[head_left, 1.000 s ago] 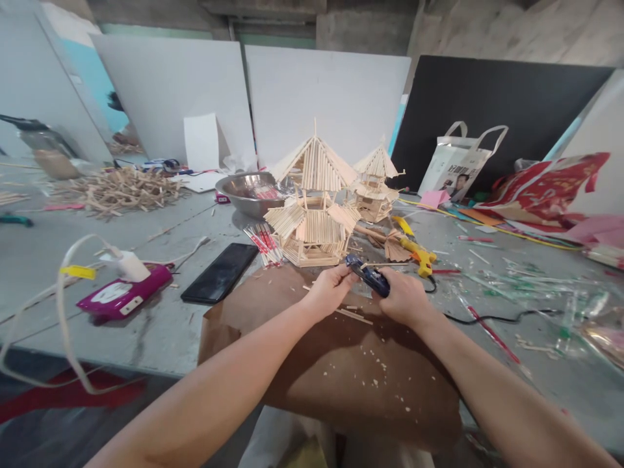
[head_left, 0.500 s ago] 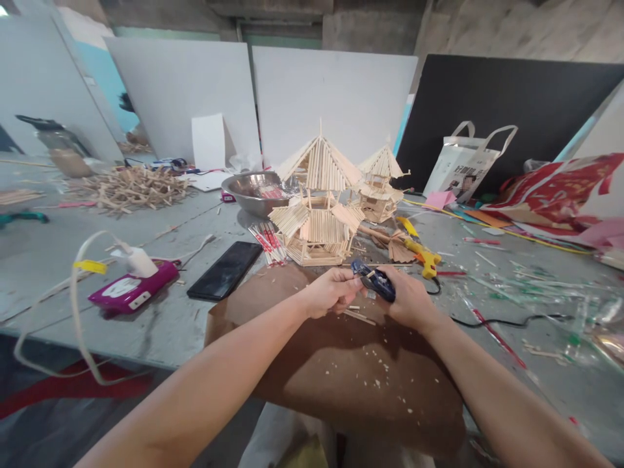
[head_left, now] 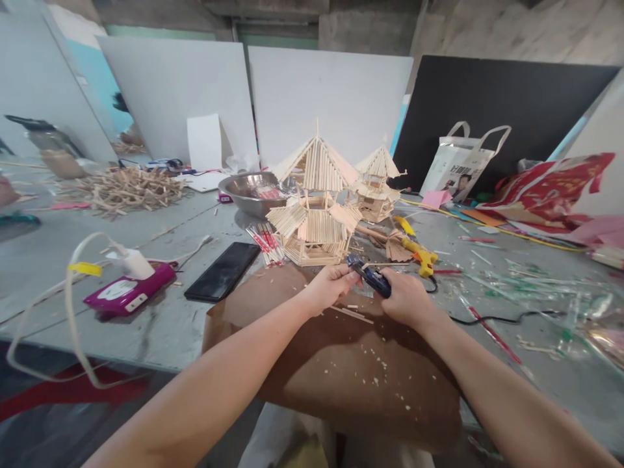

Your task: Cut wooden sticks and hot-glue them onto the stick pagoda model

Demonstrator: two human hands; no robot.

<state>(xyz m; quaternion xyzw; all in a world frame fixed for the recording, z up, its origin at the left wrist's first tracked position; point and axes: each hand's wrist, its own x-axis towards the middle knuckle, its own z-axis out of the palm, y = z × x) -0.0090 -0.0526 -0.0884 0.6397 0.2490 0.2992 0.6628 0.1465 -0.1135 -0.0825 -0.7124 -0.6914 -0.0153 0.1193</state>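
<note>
My right hand (head_left: 408, 296) is wrapped around a dark blue hand cutter (head_left: 374, 279), its jaws pointing left. My left hand (head_left: 331, 289) is closed in a pinch at those jaws, holding a thin wooden stick (head_left: 364, 265) whose pale end shows at the cutter; the fingers hide the rest. Below both hands lies a brown paper sheet (head_left: 336, 364) with cut sticks (head_left: 351, 314) and small pale chips on it. Just beyond stands a two-tiered wooden stick pavilion (head_left: 319, 221), touched by neither hand.
A second stick pavilion (head_left: 377, 185), a metal bowl (head_left: 248, 195) and red-white wrapped sticks (head_left: 266, 244) stand behind. To the left are a phone (head_left: 221, 272), a purple power strip (head_left: 129, 292) and a stick pile (head_left: 136, 188). A yellow glue gun (head_left: 423, 255) lies right, near plastic wrappers (head_left: 541, 286).
The cutter has shifted slightly left and turned a little in my right hand's grip. My left hand stays pinched beside its jaws. The whole view has drifted slightly.
</note>
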